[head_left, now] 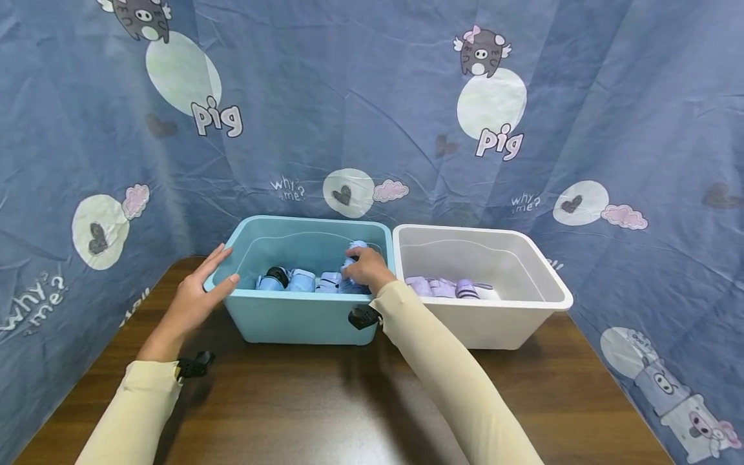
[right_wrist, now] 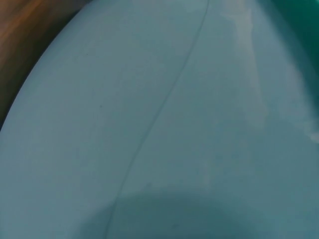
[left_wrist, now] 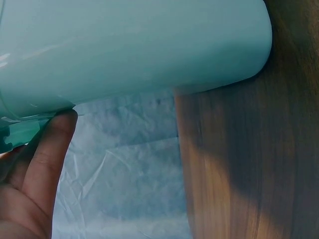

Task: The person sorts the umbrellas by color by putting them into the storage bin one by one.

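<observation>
A blue plastic bin [head_left: 302,320] stands on the table with a row of rolled blue bundles [head_left: 301,280] inside; they look like cloth, though their exact kind is unclear. My right hand [head_left: 370,267] reaches over its front rim and grips a rolled blue bundle [head_left: 356,245] at the right end, its fingers partly hiding it. My left hand [head_left: 194,294] rests at the bin's left rim, fingers extended and thumb spread. In the left wrist view, a fingertip [left_wrist: 65,122] touches the bin's outer wall. Only the bin wall [right_wrist: 164,124] fills most of the right wrist view.
Right beside the blue bin stands a white bin [head_left: 482,323] holding several rolled purple bundles [head_left: 443,288]. Both rest near the back of the brown wooden table [head_left: 279,400]. A blue printed cloth [head_left: 372,116] hangs behind and around the table.
</observation>
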`<action>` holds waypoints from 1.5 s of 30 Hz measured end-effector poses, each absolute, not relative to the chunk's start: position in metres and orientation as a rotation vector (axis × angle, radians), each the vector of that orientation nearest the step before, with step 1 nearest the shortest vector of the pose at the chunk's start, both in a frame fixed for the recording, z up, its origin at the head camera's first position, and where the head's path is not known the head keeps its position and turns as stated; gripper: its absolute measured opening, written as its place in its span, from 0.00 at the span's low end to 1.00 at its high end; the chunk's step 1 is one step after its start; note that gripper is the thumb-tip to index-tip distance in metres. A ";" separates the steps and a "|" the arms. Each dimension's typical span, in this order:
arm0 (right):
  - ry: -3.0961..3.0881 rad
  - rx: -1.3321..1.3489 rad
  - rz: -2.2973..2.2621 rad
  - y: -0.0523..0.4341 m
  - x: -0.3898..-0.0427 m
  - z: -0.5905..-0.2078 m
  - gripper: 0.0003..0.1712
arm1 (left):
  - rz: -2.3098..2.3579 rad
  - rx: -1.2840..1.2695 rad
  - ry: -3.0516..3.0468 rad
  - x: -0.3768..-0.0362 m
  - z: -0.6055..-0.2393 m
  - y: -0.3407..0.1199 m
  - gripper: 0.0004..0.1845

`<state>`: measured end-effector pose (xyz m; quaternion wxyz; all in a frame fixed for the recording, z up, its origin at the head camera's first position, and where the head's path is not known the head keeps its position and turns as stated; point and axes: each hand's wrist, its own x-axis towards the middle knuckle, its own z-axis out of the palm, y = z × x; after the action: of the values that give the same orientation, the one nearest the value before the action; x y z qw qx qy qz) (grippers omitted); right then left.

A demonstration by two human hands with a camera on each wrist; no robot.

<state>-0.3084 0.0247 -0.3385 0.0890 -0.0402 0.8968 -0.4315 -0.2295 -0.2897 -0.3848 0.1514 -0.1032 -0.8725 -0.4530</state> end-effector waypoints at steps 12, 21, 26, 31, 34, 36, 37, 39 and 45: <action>2.695 -0.144 -1.245 0.024 -0.307 -0.339 0.31 | -1.306 -0.297 -2.492 -0.230 -0.384 -0.289 0.35; 2.726 -0.120 -1.114 0.022 -0.306 -0.340 0.31 | -1.298 -0.281 -2.507 -0.229 -0.384 -0.288 0.35; 2.770 -0.147 -1.042 0.020 -0.307 -0.338 0.30 | -1.299 -0.276 -2.498 -0.229 -0.384 -0.289 0.34; 2.786 -0.135 -1.003 0.020 -0.306 -0.339 0.29 | -1.296 -0.274 -2.506 -0.229 -0.384 -0.287 0.35; 2.786 -0.132 -0.995 0.020 -0.306 -0.340 0.29 | -1.295 -0.276 -2.504 -0.229 -0.384 -0.286 0.35; 2.788 -0.125 -0.989 0.020 -0.305 -0.340 0.29 | -1.297 -0.279 -2.499 -0.229 -0.384 -0.286 0.35; 2.790 -0.124 -0.988 0.019 -0.305 -0.340 0.29 | -1.295 -0.283 -2.496 -0.230 -0.384 -0.286 0.35; 2.796 -0.125 -0.983 0.019 -0.305 -0.339 0.29 | -1.296 -0.284 -2.494 -0.230 -0.384 -0.287 0.35; 2.784 -0.136 -0.971 0.018 -0.304 -0.339 0.30 | -1.297 -0.283 -2.502 -0.230 -0.384 -0.288 0.35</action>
<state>-0.3036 0.0182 -0.3386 0.0951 -0.0460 0.9390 -0.3274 -0.2300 -0.2880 -0.3836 0.1539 -0.0987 -0.8729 -0.4523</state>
